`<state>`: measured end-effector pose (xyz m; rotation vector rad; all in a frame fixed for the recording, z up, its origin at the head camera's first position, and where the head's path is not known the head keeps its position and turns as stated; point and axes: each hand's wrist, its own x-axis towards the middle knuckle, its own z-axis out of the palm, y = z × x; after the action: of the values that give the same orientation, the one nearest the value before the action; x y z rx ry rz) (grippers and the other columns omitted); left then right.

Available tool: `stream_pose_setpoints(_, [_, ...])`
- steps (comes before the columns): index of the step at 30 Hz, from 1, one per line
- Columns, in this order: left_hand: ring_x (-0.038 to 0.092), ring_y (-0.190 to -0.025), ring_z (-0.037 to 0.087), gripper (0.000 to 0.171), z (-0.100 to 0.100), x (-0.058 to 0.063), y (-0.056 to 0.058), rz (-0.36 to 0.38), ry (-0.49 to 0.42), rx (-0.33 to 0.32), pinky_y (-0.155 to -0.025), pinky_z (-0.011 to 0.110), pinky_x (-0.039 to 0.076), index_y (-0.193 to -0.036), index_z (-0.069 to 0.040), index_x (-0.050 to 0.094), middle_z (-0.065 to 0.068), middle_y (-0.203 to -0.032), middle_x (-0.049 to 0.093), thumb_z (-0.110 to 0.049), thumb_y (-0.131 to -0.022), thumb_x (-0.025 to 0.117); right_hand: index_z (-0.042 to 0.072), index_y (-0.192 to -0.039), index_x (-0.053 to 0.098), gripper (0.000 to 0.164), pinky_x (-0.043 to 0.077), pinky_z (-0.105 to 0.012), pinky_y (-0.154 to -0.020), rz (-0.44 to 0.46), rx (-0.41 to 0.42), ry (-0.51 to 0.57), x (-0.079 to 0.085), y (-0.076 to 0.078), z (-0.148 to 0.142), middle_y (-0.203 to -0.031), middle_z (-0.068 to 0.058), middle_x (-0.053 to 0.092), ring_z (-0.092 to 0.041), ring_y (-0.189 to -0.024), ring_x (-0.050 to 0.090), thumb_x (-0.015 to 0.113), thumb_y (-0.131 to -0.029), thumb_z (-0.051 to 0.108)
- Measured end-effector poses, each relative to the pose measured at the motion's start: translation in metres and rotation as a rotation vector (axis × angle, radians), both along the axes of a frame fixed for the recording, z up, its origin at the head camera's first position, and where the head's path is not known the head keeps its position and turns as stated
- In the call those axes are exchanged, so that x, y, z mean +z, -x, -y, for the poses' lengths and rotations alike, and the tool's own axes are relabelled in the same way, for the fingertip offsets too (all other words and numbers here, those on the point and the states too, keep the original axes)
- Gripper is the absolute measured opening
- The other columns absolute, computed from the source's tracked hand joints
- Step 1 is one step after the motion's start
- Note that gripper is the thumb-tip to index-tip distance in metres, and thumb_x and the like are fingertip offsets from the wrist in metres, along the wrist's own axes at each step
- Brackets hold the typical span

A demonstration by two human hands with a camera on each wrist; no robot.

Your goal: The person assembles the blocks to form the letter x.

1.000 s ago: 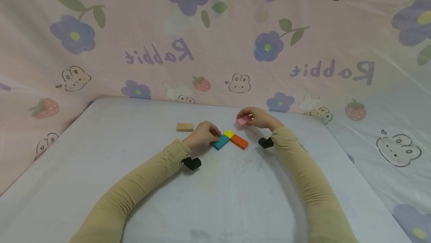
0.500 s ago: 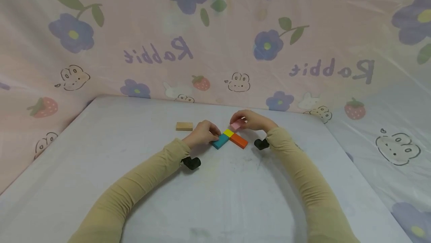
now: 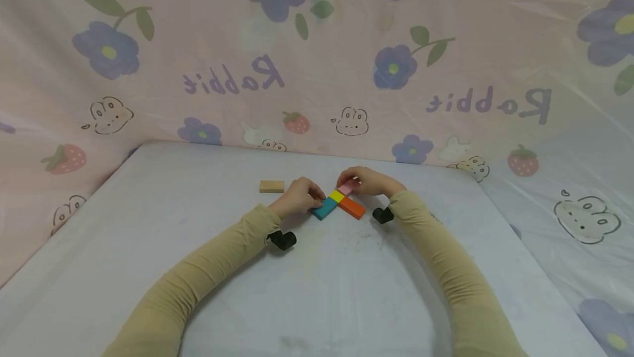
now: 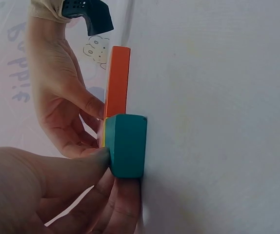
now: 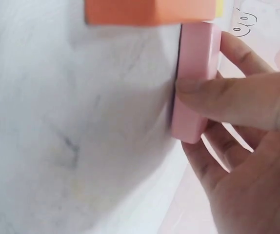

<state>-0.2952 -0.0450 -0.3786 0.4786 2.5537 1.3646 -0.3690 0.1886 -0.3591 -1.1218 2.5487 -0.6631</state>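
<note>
My left hand [image 3: 297,197] holds the teal block [image 3: 324,210] between thumb and fingers, as the left wrist view also shows on the teal block's end [image 4: 129,146]. A small yellow block [image 3: 337,196] lies at the teal block's far end. From the yellow block, an orange block [image 3: 352,208] runs toward the near right. Beyond them, my right hand [image 3: 373,180] pinches a pink block [image 5: 196,53], its thumb across the long side. One end of the pink block sits right at the orange and yellow blocks, low at the table surface.
A plain wooden block [image 3: 272,186] lies beyond my left hand, to the left. The white table [image 3: 307,291] ends at the back against a patterned curtain [image 3: 317,82]. Black wrist mounts [image 3: 282,240] hang beneath both sleeves.
My right hand has moved left and toward me, bringing the pink block from apart up to the yellow and orange blocks. My left hand stays on the teal block.
</note>
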Motion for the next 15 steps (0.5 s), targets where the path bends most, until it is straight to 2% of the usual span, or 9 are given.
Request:
stream_pose_setpoints(8, [0.057,-0.077,0.017,0.014,0.001,0.0022,-0.0016,-0.009,0.009,-0.002,-0.063,0.024,0.051,-0.099,-0.001,0.072,0.007,-0.093,0.067,-0.005,-0.086,0.07,0.009,-0.111,0.066,0.031,0.04,-0.044,-0.1,0.01,0.004,0.018,-0.0031,0.0016,0.0008,-0.115,-0.005,0.061,-0.025,-0.107,0.05,0.058,-0.087,-0.01])
stream_pose_setpoints(15, [0.056,-0.077,0.017,0.014,-0.0004,0.0037,-0.0028,0.003,0.026,0.007,-0.063,0.022,0.05,-0.099,-0.001,0.072,0.007,-0.091,0.067,-0.004,-0.086,0.07,0.007,-0.115,0.066,0.032,0.036,-0.048,-0.104,0.054,0.0,0.068,-0.0041,-0.0004,-0.0039,-0.121,-0.008,0.06,-0.027,-0.116,0.048,0.058,-0.088,-0.01])
